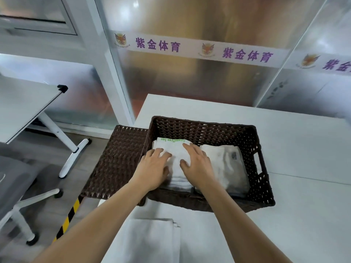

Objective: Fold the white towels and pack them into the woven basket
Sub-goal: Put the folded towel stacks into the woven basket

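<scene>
A dark brown woven basket (262,179) stands on the white table, its lid (117,162) hinged open to the left. Inside on the left lies a folded white towel (175,149) with green lettering at its far edge. My left hand (152,168) and my right hand (197,162) press flat on top of it, fingers straight. A second folded white towel (228,166) fills the basket's right half. Another folded white towel (152,242) lies on the table in front of the basket, between my forearms.
The white table (303,215) extends right and behind the basket. Frosted glass partitions with purple lettering rise behind it. To the left stand a tilted white table on castors (24,107) and a grey chair (13,183). Yellow-black tape (68,219) marks the floor.
</scene>
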A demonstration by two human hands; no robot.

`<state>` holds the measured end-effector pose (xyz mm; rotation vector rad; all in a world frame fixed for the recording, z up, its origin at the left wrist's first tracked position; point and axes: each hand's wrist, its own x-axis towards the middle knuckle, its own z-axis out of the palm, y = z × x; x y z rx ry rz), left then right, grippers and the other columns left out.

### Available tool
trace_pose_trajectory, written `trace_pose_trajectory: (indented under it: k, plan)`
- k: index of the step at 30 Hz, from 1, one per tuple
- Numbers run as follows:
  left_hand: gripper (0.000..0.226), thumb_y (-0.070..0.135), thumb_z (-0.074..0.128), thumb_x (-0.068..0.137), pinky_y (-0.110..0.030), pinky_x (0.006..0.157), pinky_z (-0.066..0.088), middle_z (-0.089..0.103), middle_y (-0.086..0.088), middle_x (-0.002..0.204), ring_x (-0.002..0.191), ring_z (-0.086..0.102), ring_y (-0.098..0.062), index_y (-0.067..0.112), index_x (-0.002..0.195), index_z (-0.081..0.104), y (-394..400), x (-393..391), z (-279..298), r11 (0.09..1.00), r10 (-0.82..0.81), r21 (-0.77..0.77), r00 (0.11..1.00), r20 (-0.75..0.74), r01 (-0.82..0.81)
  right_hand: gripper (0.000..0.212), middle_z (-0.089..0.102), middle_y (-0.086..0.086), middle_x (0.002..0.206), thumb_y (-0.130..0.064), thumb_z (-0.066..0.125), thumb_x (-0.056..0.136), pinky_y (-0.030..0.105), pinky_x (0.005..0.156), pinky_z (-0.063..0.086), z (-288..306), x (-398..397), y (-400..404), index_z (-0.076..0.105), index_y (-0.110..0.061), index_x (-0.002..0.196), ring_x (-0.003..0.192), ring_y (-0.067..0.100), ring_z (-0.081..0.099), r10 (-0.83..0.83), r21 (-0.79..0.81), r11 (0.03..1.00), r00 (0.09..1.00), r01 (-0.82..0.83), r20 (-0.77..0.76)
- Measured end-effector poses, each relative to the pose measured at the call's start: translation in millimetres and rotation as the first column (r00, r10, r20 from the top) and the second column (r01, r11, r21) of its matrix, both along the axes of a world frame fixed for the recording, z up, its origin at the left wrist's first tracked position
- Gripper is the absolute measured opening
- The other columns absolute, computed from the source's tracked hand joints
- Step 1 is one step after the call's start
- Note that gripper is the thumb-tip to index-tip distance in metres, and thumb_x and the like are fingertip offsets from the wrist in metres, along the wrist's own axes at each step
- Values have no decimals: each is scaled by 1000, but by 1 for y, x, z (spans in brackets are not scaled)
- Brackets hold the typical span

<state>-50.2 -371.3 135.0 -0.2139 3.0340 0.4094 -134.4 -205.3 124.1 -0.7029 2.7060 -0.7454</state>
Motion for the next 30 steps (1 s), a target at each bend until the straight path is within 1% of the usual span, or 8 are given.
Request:
trace_pose_trajectory:
  k: [3, 8, 13, 16, 20, 24, 27, 30]
  plan:
    - [44, 30, 53, 95, -45, 104, 42, 45, -2, 144, 130, 43, -30, 27, 139, 49, 4, 26, 15, 999, -32, -7, 996, -89, 31, 51, 45, -3, 153, -28, 54, 99, 42, 108, 39, 12, 28, 5, 45, -23, 149, 132, 24, 46, -24, -62, 998, 994, 18, -106]
    - [34, 29, 58, 94, -47, 99, 43, 53, -3, 139, 129, 49, -29, 27, 127, 58, 2, 79, 22, 997, -69, 27, 972, -226, 77, 42, 56, -4, 140, -24, 58, 96, 41, 104, 40, 17, 89, 9, 55, -23, 138, 124, 22, 51, -104, -160, 985, 970, 69, -220]
    - [36, 22, 66, 88, -44, 99, 41, 55, -3, 135, 124, 51, -29, 24, 124, 62, 2, 135, 6, 994, -51, 79, 954, -296, 78, 35, 60, -4, 131, -20, 59, 92, 41, 99, 42, -1, 155, 15, 61, -21, 127, 118, 22, 54, -200, -237, 964, 913, 118, -356]
    - [35, 18, 68, 85, -43, 99, 41, 55, -2, 133, 120, 52, -28, 23, 120, 63, 4, 167, -9, 993, -3, 113, 949, -314, 40, 34, 60, -2, 129, -16, 62, 91, 39, 103, 39, -19, 190, 21, 63, -20, 125, 120, 21, 52, -236, -254, 956, 900, 147, -367]
    - [35, 17, 69, 85, -43, 99, 41, 54, -3, 132, 118, 52, -29, 23, 119, 63, 9, 206, -36, 990, 46, 144, 969, -241, -11, 35, 60, -3, 125, -14, 65, 89, 36, 100, 41, -48, 228, 32, 63, -19, 124, 115, 19, 54, -255, -218, 956, 928, 198, -272]
    - [40, 20, 69, 85, -46, 97, 44, 54, -5, 134, 116, 54, -32, 23, 124, 60, 14, 233, -71, 991, 53, 127, 995, -82, -42, 40, 58, -3, 128, -17, 64, 89, 36, 99, 40, -84, 253, 44, 60, -23, 129, 114, 22, 55, -266, -92, 962, 958, 257, -111]
    - [44, 19, 71, 82, -46, 92, 47, 55, -7, 133, 113, 57, -36, 22, 125, 62, 17, 249, -99, 991, 50, 125, 998, 28, -53, 44, 58, 2, 131, -21, 64, 90, 40, 96, 43, -109, 266, 52, 57, -23, 134, 113, 27, 58, -224, 25, 974, 975, 224, -18]
    - [49, 20, 66, 85, -45, 96, 44, 50, -8, 141, 120, 53, -37, 23, 133, 57, 23, 259, -125, 988, 53, 133, 987, 150, -74, 47, 56, 5, 132, -27, 61, 94, 42, 95, 46, -132, 272, 55, 50, -25, 140, 113, 30, 59, -136, 138, 982, 990, 129, 44]
